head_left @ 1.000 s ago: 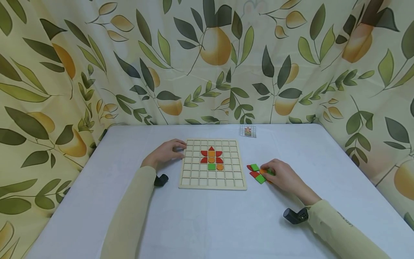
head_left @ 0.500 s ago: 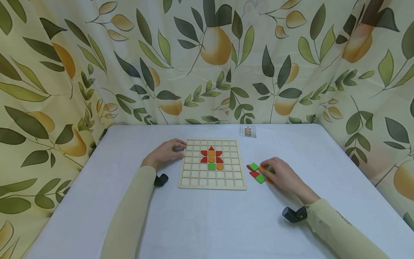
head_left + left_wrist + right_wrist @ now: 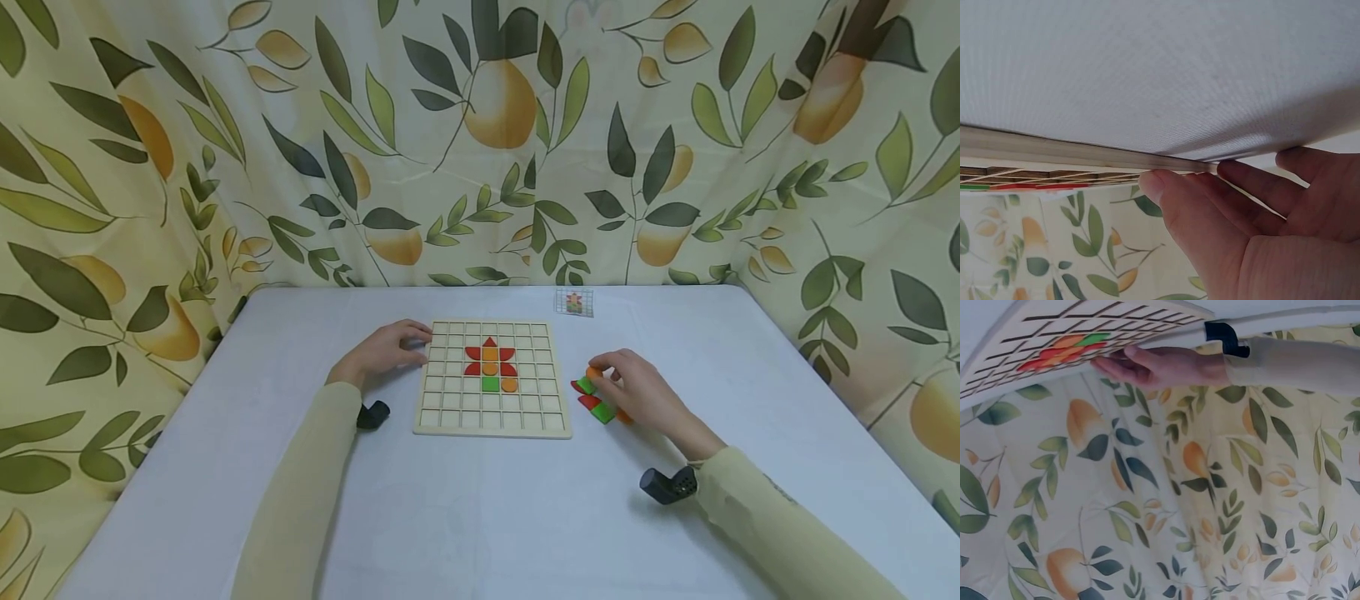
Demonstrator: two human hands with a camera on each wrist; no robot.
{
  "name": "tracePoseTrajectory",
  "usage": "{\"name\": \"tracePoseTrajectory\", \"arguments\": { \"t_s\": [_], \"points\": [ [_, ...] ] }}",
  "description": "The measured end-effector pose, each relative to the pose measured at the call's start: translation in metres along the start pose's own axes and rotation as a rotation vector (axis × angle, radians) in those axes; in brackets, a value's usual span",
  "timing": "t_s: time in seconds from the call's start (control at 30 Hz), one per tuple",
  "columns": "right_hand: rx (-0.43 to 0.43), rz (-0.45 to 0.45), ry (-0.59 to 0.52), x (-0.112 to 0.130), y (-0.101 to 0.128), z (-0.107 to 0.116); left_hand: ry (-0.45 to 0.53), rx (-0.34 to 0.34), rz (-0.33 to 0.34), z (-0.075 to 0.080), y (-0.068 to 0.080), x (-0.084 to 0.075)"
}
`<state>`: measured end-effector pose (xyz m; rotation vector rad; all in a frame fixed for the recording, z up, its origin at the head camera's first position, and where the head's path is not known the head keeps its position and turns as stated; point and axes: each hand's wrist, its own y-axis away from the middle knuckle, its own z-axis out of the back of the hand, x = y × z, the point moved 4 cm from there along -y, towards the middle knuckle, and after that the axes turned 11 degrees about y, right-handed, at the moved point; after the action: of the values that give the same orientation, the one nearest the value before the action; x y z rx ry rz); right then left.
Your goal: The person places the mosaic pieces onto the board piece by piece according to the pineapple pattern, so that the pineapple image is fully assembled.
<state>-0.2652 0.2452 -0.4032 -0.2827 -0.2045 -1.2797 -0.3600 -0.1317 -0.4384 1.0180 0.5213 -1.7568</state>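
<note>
Tabletop: orange piece at right hand fingertips

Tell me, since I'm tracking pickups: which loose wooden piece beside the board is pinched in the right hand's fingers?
The small orange wooden piece, raised at the pile's far edge; the green and red pieces lie flat.
</note>
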Motion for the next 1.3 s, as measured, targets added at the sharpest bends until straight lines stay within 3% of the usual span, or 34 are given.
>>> {"name": "tracePoseTrajectory", "arguments": {
  "t_s": [0.43,0.63,0.87,1.3],
  "points": [
    [-0.015,0.104,-0.073,0.057,-0.025,-0.013,-0.003,0.000,-0.009,0.001,0.000,0.000],
    [0.048,0.136,-0.107,0.084,-0.041,-0.031,-0.001,0.007,-0.026,0.001,0.001,-0.002],
    [0.041,0.229,-0.080,0.110,-0.054,-0.052,0.012,0.010,-0.025,0.001,0.001,-0.002],
    [0.058,0.259,-0.054,0.134,-0.056,-0.066,-0.001,0.013,-0.020,0.001,-0.001,0.002]
  ]
}}
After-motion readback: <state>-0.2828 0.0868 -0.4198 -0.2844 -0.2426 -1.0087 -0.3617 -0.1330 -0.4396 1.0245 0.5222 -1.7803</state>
